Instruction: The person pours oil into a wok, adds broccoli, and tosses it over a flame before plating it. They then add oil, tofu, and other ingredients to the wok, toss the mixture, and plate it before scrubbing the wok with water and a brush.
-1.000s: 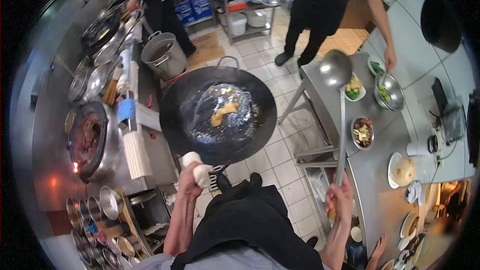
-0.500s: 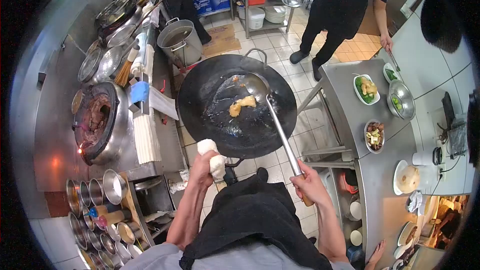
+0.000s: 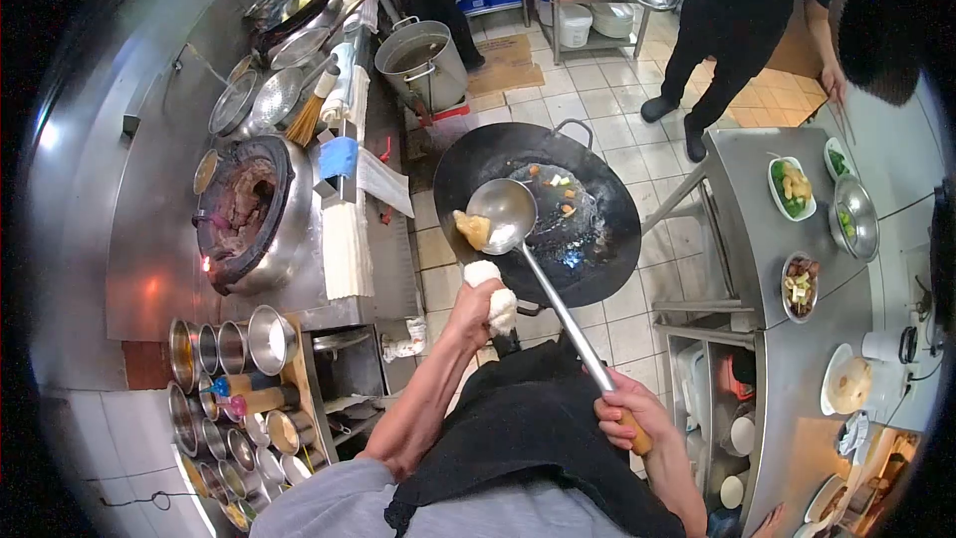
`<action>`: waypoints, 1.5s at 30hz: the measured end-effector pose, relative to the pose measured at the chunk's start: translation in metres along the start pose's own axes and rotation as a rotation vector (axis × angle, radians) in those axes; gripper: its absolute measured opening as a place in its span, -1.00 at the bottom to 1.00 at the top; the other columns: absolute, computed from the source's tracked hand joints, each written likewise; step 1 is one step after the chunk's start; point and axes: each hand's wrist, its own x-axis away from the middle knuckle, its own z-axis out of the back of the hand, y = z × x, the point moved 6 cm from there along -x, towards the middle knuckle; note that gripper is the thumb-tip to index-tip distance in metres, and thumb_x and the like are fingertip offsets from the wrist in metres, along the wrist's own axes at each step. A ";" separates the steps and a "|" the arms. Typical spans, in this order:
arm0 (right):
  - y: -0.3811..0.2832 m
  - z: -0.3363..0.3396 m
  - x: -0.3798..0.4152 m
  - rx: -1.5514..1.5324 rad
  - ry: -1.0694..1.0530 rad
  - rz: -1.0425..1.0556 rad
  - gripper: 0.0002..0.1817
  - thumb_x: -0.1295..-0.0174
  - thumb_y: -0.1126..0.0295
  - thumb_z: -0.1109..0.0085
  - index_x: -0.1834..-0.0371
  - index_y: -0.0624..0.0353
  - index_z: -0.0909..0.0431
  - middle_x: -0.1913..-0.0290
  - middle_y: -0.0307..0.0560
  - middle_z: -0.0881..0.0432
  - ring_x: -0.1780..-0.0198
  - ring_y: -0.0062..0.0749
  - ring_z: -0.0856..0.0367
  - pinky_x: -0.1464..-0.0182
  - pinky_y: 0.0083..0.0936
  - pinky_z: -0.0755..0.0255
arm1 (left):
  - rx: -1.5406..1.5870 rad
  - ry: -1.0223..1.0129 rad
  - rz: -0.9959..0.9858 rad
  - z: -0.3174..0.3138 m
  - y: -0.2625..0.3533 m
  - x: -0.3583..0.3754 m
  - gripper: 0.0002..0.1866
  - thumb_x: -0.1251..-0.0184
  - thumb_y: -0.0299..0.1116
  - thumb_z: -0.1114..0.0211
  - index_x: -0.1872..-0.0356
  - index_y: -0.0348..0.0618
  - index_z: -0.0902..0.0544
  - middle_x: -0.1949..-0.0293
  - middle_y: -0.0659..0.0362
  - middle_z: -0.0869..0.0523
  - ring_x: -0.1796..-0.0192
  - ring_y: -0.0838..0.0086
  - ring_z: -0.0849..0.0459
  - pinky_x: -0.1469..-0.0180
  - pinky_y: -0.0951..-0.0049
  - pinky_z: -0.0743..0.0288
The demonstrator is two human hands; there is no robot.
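Observation:
My left hand [image 3: 472,316] is closed around a folded white cloth [image 3: 496,301] at the near left rim of a large black wok [image 3: 615,251]. In my right hand [image 3: 633,410] is a long metal ladle [image 3: 566,311], gripped by its wooden handle end. The ladle's bowl lies over the left side of the wok, its inside facing up. A golden piece of food [image 3: 472,228] sits at the bowl's left lip, near the wok's rim. Small orange and pale bits [image 3: 568,209] lie on the wet, oily wok surface.
On the left stands a burner [image 3: 246,204] with a small flame, and below it metal seasoning cups [image 3: 271,339]. At right, a steel counter [image 3: 742,174] bears a dish of greens [image 3: 792,189] and a bowl of chopped food [image 3: 800,289]. Beyond are a stockpot [image 3: 423,62] and a co-worker [image 3: 752,20].
The ladle has swung from the wok's right side to its left. The golden food has shifted from the wok's middle to the left rim. The whole view has turned somewhat.

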 end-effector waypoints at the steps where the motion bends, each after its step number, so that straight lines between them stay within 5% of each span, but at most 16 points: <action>1: -0.001 0.011 -0.003 -0.040 -0.044 -0.012 -0.45 -0.37 0.47 0.11 -0.44 -0.05 -0.13 0.58 -0.26 -0.28 0.77 -0.67 -0.22 0.80 -0.67 -0.22 | 0.025 -0.001 0.025 0.001 -0.003 -0.002 -0.94 -0.14 -0.49 -0.18 0.36 -0.17 -0.51 0.52 0.23 -0.57 0.57 0.50 -0.58 0.62 0.44 -0.44; 16: 0.003 0.028 0.021 -0.198 -0.043 0.160 -0.47 -0.37 0.48 0.12 -0.42 0.05 -0.13 0.58 -0.27 -0.26 0.78 -0.70 -0.18 0.80 -0.69 -0.16 | 0.153 0.079 0.177 0.017 0.007 0.015 -0.96 -0.26 -0.42 -0.13 0.34 -0.12 -0.51 0.57 0.23 -0.57 0.61 0.46 -0.58 0.65 0.40 -0.46; 20: -0.010 0.035 0.063 -0.197 0.040 0.376 -0.46 -0.34 0.49 0.08 -0.41 0.07 -0.15 0.59 -0.26 -0.25 0.80 -0.67 -0.15 0.83 -0.66 -0.12 | 0.252 -0.070 0.150 0.017 0.018 0.019 -0.95 -0.24 -0.40 -0.15 0.34 -0.12 -0.50 0.56 0.23 -0.58 0.60 0.44 -0.60 0.65 0.39 -0.50; 24: -0.032 0.042 0.111 -0.174 0.205 0.712 -0.48 -0.32 0.52 0.10 -0.37 0.08 -0.18 0.60 -0.23 -0.26 0.81 -0.65 -0.16 0.85 -0.64 -0.10 | 0.215 0.127 0.127 0.025 0.027 0.029 -0.95 -0.24 -0.38 -0.15 0.36 -0.10 -0.51 0.56 0.23 -0.58 0.60 0.41 -0.62 0.63 0.43 -0.54; 28: -0.070 0.055 0.149 -0.077 0.418 0.967 -0.44 -0.28 0.52 0.11 -0.40 0.05 -0.15 0.60 -0.26 -0.26 0.82 -0.66 -0.16 0.86 -0.64 -0.13 | 0.190 0.036 0.117 0.022 0.036 0.032 -0.94 -0.22 -0.37 -0.15 0.37 -0.10 -0.50 0.56 0.20 -0.59 0.58 0.36 -0.63 0.61 0.41 -0.57; 32: -0.117 0.089 0.174 -0.021 0.672 1.132 -0.66 -0.26 0.55 0.07 -0.11 0.09 -0.30 0.60 -0.26 -0.28 0.79 -0.64 -0.20 0.86 -0.61 -0.19 | 0.174 0.051 0.043 0.035 0.034 0.025 -0.94 -0.21 -0.38 -0.14 0.37 -0.11 -0.49 0.56 0.19 -0.59 0.63 0.35 -0.61 0.64 0.43 -0.56; 36: -0.158 0.108 0.184 0.101 0.682 1.184 -0.74 -0.25 0.56 0.04 0.01 0.10 -0.30 0.59 -0.26 -0.31 0.78 -0.64 -0.24 0.85 -0.60 -0.24 | 0.231 0.010 0.052 0.030 0.035 0.027 -0.95 -0.22 -0.39 -0.13 0.35 -0.11 -0.49 0.56 0.21 -0.59 0.64 0.37 -0.60 0.66 0.46 -0.55; 45: -0.167 0.141 0.177 0.107 0.690 1.173 -0.52 -0.21 0.56 -0.04 -0.23 0.10 -0.30 0.59 -0.23 -0.40 0.77 -0.59 -0.33 0.81 -0.58 -0.26 | 0.221 0.080 0.018 0.035 0.031 0.027 -0.97 -0.22 -0.42 -0.12 0.35 -0.11 -0.49 0.52 0.21 -0.60 0.57 0.37 -0.64 0.61 0.45 -0.59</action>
